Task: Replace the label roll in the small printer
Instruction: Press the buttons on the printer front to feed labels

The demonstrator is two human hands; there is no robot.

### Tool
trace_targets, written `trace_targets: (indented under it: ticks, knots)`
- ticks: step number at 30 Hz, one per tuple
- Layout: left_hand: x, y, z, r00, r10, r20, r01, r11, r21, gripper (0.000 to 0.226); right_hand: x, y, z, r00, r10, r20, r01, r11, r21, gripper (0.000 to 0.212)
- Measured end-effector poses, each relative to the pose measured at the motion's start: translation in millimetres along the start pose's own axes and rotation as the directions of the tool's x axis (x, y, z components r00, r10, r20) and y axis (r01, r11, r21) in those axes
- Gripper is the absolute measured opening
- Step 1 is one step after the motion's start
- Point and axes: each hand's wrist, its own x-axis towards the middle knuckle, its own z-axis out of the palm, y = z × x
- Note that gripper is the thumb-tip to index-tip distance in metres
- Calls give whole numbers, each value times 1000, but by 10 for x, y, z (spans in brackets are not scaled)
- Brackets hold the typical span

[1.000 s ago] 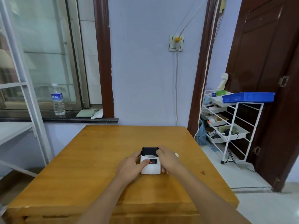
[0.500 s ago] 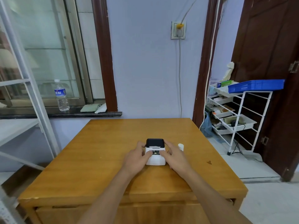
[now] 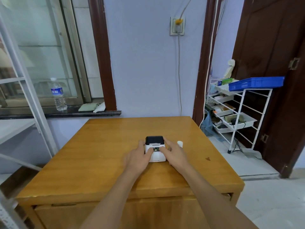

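Note:
A small white printer (image 3: 156, 156) with a black lid stands upright near the middle of the wooden table (image 3: 99, 162). A small green light shows on its front panel. My left hand (image 3: 137, 157) grips its left side, thumb on the front panel. My right hand (image 3: 175, 154) grips its right side, thumb also on the front. A white label roll (image 3: 180, 143) stands on the table just right of my right hand, apart from the printer.
A white wire rack (image 3: 239, 113) with trays and a blue basket (image 3: 257, 82) stands at the right by a dark door. A water bottle (image 3: 58, 95) stands on the window sill at the left. A white metal frame (image 3: 31, 96) rises left of the table.
The printer's panel light has gone from red to green. My thumbs have shifted on the front panel. The label roll has come into sight beside my right hand as my head moved back.

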Motion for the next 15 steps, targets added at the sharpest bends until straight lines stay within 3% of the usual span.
trace_targets:
  ticks: [15]
  knots:
    - [-40,-52,-8,999,1,-36,-2,1000,-30,41,-30,51,39,997,-11,-77,9,999,-31,58]
